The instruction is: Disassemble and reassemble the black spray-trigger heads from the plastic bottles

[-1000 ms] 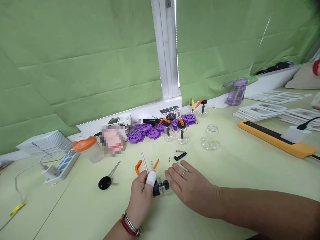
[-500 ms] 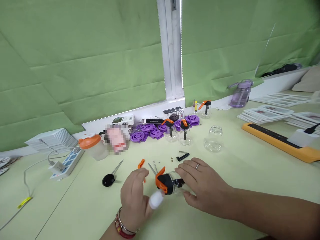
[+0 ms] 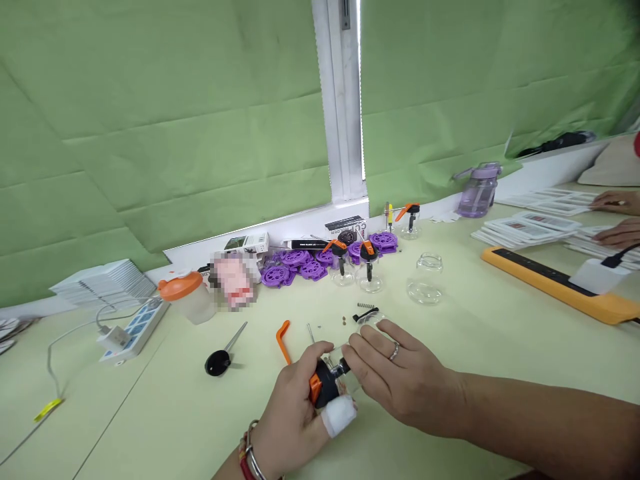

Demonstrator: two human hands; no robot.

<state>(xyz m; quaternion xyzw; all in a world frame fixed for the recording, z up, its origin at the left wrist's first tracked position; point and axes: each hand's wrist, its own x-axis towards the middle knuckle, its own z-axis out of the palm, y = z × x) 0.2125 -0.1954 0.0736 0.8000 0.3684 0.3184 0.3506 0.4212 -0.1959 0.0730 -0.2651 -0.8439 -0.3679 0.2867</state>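
The left hand (image 3: 293,410), which had a white wrapping on its thumb, was closed around the black cap (image 3: 327,390) of a glass jar (image 3: 351,380). An orange lever (image 3: 315,387) on this cap showed beside the palm. The right hand (image 3: 400,370) (it wore a ring on one finger) was grasping the glass body, with its fingers laid over it; the thumb could not be seen. The jar was between the two hands, above the near part of the table (image 3: 165,427), and it was tilted on its side.

Beyond the hands there lay a spring (image 3: 366,305), a narrow black piece (image 3: 365,314) and two small brown bits (image 3: 344,321). A loose orange handle (image 3: 283,341) and a thin metal rod (image 3: 310,333) were near the left hand. Farther back, two jars with orange levers (image 3: 370,267) stood upright before the purple plastic parts (image 3: 295,260), and to their right stood a topless jar (image 3: 425,287). At the far right, another person's hands (image 3: 621,233) were over white cards (image 3: 530,227).
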